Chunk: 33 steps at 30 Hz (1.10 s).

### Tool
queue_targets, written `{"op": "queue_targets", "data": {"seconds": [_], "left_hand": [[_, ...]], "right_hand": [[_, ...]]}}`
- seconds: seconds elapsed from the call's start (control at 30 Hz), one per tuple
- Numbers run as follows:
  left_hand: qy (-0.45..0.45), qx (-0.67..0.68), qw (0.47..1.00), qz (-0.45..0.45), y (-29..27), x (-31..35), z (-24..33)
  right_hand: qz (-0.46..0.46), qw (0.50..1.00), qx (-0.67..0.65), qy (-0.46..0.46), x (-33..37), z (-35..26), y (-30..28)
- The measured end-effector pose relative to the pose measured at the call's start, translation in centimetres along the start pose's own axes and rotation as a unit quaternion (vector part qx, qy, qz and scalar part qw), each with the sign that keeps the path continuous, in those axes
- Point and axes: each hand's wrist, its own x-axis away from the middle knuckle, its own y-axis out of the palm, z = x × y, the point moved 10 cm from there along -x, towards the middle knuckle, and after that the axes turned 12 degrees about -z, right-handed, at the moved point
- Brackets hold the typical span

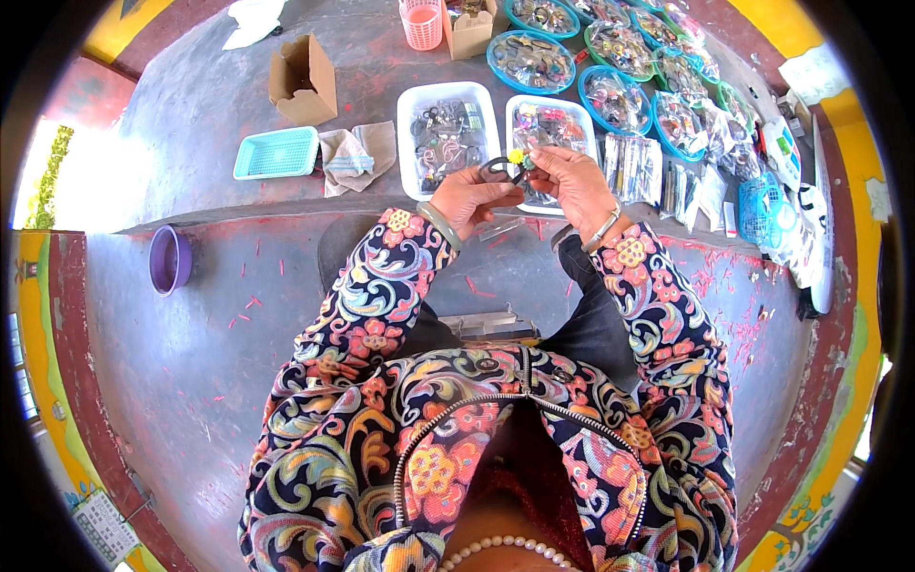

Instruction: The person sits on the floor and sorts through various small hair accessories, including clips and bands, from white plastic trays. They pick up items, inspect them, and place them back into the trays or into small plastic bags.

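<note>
Over the front of two white trays, both my hands are on a black hair tie [493,169] with a small yellow flower-shaped ornament [517,156]. My left hand [469,198] has its fingers closed on the black loop. With thumb and forefinger, my right hand [574,185] pinches it beside the yellow ornament, where a small greenish piece also shows. Below lie the left white tray [408,143], full of dark hair ties, and the right white tray [593,133], with red and dark pieces partly hidden by my hands.
Left of the trays are a grey cloth [379,145], a turquoise basket [276,154] and an open cardboard box [303,78]. Several round blue and green baskets [489,69] with packed items fill the right. A purple tub [170,260] stands lower at left.
</note>
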Motion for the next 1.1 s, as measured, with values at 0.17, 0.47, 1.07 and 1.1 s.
{"op": "queue_targets", "data": {"seconds": [0.17, 0.47, 1.07, 1.1], "left_hand": [[-0.007, 0.005, 1.0, 0.025, -1.1, 0.1, 0.2], [-0.004, -0.054, 0.998, 0.013, -1.0, 0.7, 1.8], [-0.025, -0.06, 0.998, -0.012, 0.4, 0.8, 1.4], [-0.025, -0.055, 0.998, -0.012, 0.3, 0.9, 1.4]], "right_hand": [[-0.013, 0.999, 0.039, 0.036, 0.2, 0.3, 0.4], [-0.011, 0.995, 0.098, 0.021, 0.4, -0.8, 0.1], [0.017, 0.996, 0.061, -0.068, 0.9, -2.3, 0.7], [0.009, 0.996, 0.067, -0.061, 0.8, -2.1, 0.7]]}}
